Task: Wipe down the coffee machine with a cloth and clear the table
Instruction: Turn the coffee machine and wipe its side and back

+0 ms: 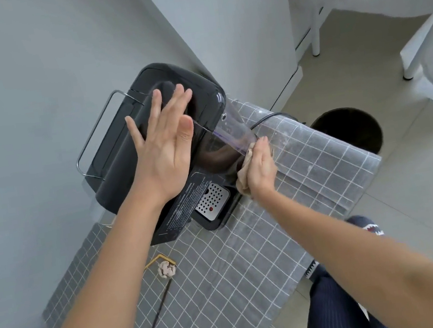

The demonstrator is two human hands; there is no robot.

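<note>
A pale grey wall fills the upper left of the frame, and a light tiled floor with a dark round bin [352, 131] is seen at the right. Through the middle runs a tabletop covered with a grey white-checked cloth [255, 271].

In the head view, a glossy black coffee machine with a wire handle [126, 138] is stood at the centre left of the frame, against the wall. The left hand [162, 141] is laid flat over its top, fingers straight and spread, grasping nothing. The right hand [260, 169] is curled round a bunched beige wiping cloth [243, 182], which is pressed against the machine's clear water tank [235, 129] near its base. Below the machine, at the lower left, a crumpled paper ball [166, 269] and a long dark stick [160, 311] are left on the tabletop, so clearing is judged not yet done.

A risk is judged from the sideways push on the tank: it could be unseated, or the machine shoved along the loose covering, should the bracing hand be lifted. The black power cord [267, 118] lies just beside the wiping hand and could be snagged.
</note>
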